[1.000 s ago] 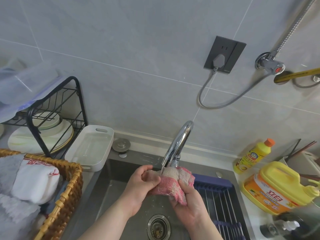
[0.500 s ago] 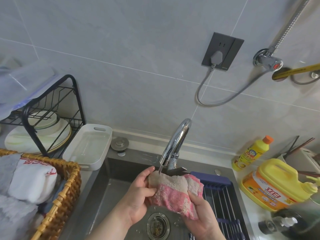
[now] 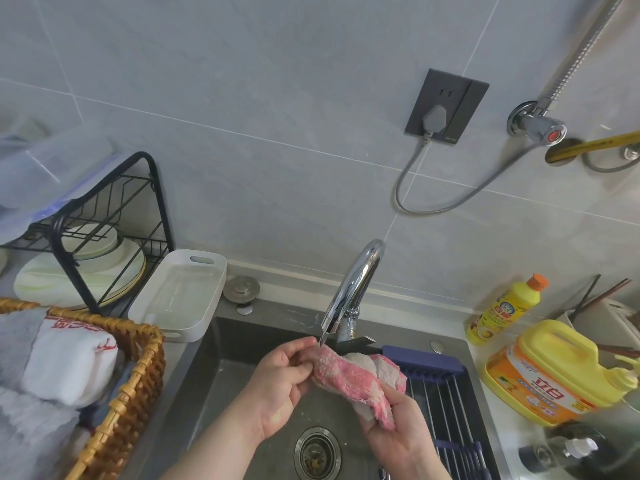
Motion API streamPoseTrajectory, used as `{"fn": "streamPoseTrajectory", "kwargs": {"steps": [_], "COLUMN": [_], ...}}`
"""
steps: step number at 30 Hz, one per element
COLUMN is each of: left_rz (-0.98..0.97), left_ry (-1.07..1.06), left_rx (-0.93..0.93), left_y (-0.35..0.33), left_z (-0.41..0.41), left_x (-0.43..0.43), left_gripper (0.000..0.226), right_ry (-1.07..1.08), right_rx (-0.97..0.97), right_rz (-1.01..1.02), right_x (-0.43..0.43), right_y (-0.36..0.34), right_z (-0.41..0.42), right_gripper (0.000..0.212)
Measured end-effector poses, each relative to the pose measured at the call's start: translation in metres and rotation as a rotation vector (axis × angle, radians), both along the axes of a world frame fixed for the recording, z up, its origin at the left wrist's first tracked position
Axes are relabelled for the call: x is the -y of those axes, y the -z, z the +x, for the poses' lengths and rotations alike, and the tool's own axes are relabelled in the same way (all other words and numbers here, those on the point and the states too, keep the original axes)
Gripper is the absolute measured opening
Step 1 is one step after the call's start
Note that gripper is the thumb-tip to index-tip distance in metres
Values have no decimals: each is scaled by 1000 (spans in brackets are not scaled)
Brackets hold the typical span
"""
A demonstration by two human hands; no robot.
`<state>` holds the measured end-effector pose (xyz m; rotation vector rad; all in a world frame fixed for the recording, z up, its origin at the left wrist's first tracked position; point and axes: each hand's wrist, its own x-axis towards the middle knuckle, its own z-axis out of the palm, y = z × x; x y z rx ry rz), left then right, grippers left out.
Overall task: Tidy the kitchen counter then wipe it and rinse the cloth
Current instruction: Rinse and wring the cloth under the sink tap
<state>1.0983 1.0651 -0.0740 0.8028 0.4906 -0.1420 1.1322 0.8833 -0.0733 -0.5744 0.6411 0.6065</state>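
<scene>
A wet pink and white cloth (image 3: 356,375) is stretched between both hands over the grey sink (image 3: 221,372), just under the chrome tap (image 3: 353,289). My left hand (image 3: 280,382) pinches the cloth's left end right below the spout, where a thin stream of water falls. My right hand (image 3: 398,431) grips the lower right end from underneath. The sink drain (image 3: 317,453) lies below the hands.
A blue drying rack (image 3: 446,400) spans the sink's right side. Yellow detergent bottles (image 3: 557,372) stand on the right counter. A white tray (image 3: 180,296), a black dish rack (image 3: 104,230) with plates and a wicker basket (image 3: 131,382) of cloths sit at the left.
The hands have pulled apart and twisted the cloth out longer. My left hand now pinches its end under the spout; the right hand has dropped lower.
</scene>
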Motion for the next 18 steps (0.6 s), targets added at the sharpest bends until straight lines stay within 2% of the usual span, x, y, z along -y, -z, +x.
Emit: {"fn": "streamPoseTrajectory", "kwargs": {"steps": [2,5,6,7,8,10,12,14,17,18], "left_rz": [36,113,122,110,92,47,-6,-65,-147,-132], "left_ry": [-43,-88,-86,-73,-47,16,56,29,-51,-72], "left_rx": [-18,-30,-16,2,19,44,55,42,-29,-69], "left_y": [-6,-12,-12,-12,-10,-3,0,2,2,2], "left_z": [5,8,8,7,6,3,-1,-1,1,2], "left_x": [5,9,8,6,4,-1,-5,-9,-13,-15], "left_gripper": [23,17,14,10,16,40,52,51,34,38], "right_ry": [22,36,33,29,18,8,3,-15,-85,-111], "right_rx": [-15,7,13,15,23,46,39,35,17,25], "right_rz": [31,35,35,36,31,27,10,-4,-37,-47], "right_x": [1,-1,-1,-2,-2,-5,-7,-7,-7,-7], "right_y": [-2,-13,-13,-14,-15,-18,-20,-16,-10,-9], "right_z": [1,2,3,4,4,3,2,3,4,4], "right_gripper": [91,43,38,38,38,35,33,33,40,42]}}
